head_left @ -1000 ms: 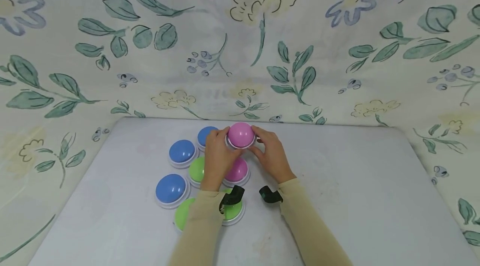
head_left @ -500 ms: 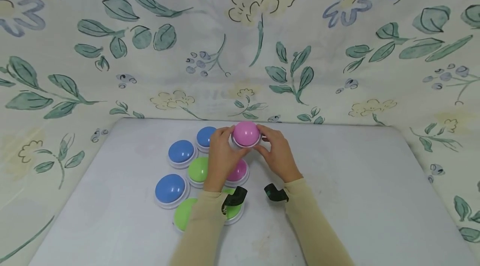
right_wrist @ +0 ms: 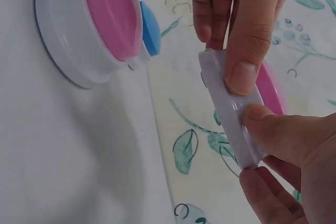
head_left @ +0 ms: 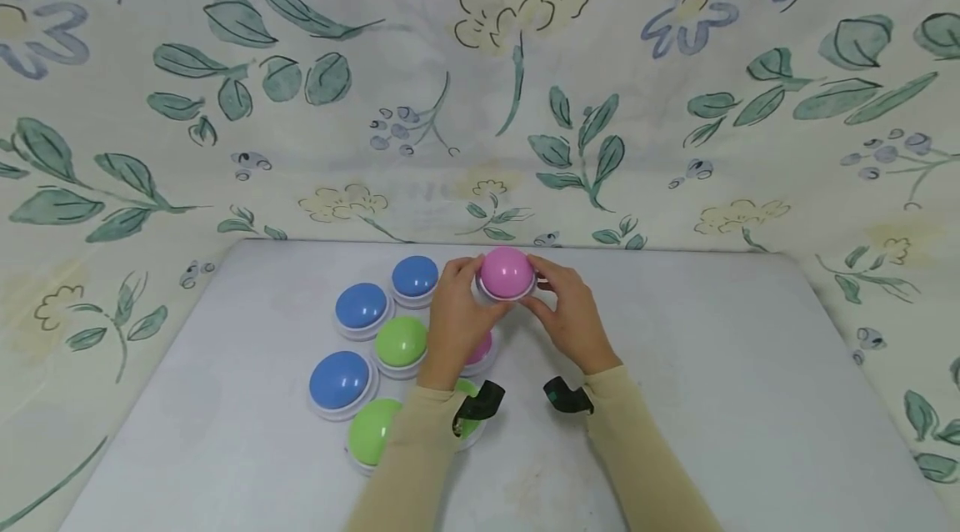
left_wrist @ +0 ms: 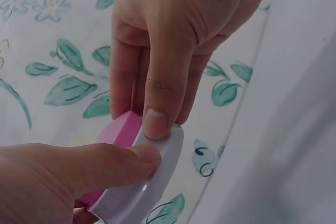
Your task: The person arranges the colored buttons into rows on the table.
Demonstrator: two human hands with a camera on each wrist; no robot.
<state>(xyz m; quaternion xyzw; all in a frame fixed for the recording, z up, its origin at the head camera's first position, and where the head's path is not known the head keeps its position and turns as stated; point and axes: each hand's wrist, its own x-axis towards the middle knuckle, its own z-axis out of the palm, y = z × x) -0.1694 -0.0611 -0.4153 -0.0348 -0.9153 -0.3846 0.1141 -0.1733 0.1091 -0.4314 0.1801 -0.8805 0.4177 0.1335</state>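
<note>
A pink push button (head_left: pixel 507 272) with a domed top and white base is held up near the table's far edge. My left hand (head_left: pixel 460 319) grips its left side, and my right hand (head_left: pixel 570 311) grips the right. Both thumbs press side by side on the white base (left_wrist: pixel 134 187) in the left wrist view, with fingers curled behind. A second pink button (right_wrist: pixel 113 14) rests on the table, partly hidden behind my left hand in the head view. Left of it sits a green button (head_left: pixel 401 341).
Three blue buttons (head_left: pixel 361 305) stand along the left of the group. Another green button (head_left: pixel 371 432) lies nearer, and a third green one (head_left: pixel 467 388) is mostly covered by my left wrist. Floral cloth (head_left: pixel 420 98) rises behind the white table (head_left: pixel 712 399).
Both hands have moved to the right, carrying the pink button along. More of the green and far blue buttons now shows beside my left hand.
</note>
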